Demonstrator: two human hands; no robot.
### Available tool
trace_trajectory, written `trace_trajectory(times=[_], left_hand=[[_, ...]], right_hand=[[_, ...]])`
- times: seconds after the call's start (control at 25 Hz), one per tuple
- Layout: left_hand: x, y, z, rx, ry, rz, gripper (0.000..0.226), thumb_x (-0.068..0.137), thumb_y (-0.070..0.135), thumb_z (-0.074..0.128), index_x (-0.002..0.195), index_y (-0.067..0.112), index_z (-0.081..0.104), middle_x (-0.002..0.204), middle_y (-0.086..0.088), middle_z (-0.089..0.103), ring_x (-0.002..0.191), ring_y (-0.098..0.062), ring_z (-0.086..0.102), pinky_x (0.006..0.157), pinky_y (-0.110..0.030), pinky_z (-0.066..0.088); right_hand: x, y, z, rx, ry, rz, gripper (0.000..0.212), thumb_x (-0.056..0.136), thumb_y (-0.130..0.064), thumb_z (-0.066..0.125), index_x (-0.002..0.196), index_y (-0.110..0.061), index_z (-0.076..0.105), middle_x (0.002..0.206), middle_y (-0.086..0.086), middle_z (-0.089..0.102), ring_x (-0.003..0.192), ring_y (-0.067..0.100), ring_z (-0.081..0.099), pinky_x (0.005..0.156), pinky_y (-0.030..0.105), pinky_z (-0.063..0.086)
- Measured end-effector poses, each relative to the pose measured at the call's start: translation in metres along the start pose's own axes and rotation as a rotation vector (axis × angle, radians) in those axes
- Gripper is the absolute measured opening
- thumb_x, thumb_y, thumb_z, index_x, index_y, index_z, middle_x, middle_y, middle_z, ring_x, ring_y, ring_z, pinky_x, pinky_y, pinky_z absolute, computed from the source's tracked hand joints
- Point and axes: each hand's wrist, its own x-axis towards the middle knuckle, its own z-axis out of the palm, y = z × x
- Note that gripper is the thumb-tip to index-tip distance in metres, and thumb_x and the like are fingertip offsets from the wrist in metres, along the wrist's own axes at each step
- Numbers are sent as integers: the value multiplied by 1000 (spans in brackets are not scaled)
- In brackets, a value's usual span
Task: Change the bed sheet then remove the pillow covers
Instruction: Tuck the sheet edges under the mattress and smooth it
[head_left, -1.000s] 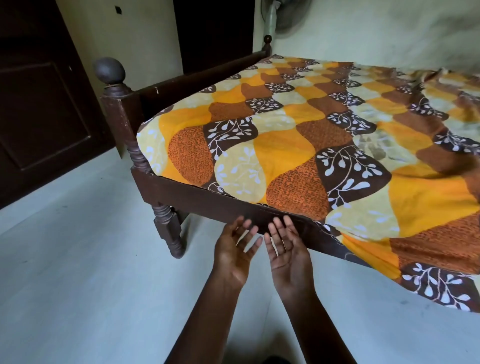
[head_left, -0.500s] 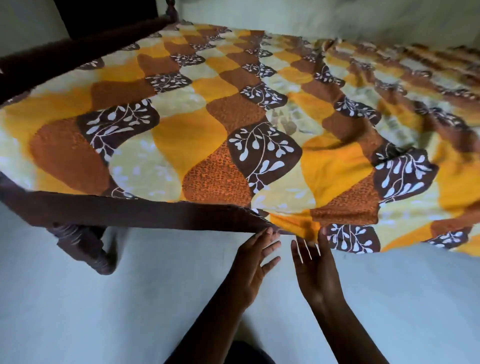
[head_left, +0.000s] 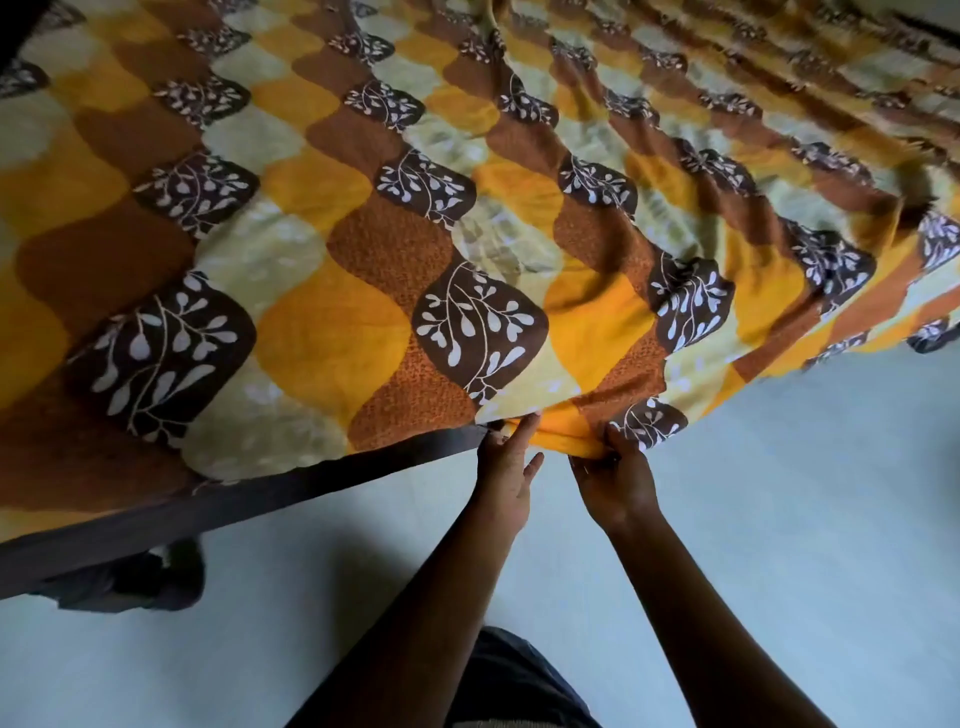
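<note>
An orange, brown and cream patterned bed sheet (head_left: 467, 218) covers the bed and hangs over its near side to the right. My right hand (head_left: 613, 480) grips the sheet's hanging orange hem, fingers curled under the fold. My left hand (head_left: 506, 467) is beside it at the dark wooden side rail (head_left: 332, 480), thumb against the sheet's edge where it meets the rail; its other fingers look relaxed. No pillows are in view.
The pale floor (head_left: 779, 519) spreads below and to the right of the bed. A dark turned bed leg (head_left: 150, 577) stands under the rail at the lower left. The sheet is wrinkled and loose toward the far right.
The view has swung right along the bed and moved closer. Both hands rose from below the rail to the sheet's edge, and my right hand took hold of the hem.
</note>
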Motion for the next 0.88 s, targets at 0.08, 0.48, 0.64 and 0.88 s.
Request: trace_trajectory(times=[0.08,0.48,0.64,0.88], left_hand=[[-1,4,9,69,97,-1,30,85,16,66,108,21,49,112,-1,53,103,-18,51,92,-37,45],[1,-15,31,162,357,-138,43,84,27,68,118,10,48,100,-6,51,86,-21,55,67,-33,52],[-19,-9,54,-56,258,-18,13,93,23,54,92,10,53,83,-5,54,72,-14,55,62,-23,49],[-22,-2,74,-469,19,56,57,96,41,24,135,0,38,137,-17,46,128,-29,44,103,-46,35]], right_hand=[[-2,-7,5,28,-69,-42,29,96,-31,43,118,-18,56,108,4,64,100,18,62,84,32,50],[25,-30,-33,-408,107,4,31,88,-23,62,117,-14,53,96,-2,62,84,8,58,69,22,48],[39,-39,-21,-588,186,36,24,85,-27,67,103,-14,57,93,2,59,81,14,52,59,23,40],[50,-49,-12,-670,196,82,25,84,-28,68,73,-18,49,67,0,44,55,11,36,49,23,30]])
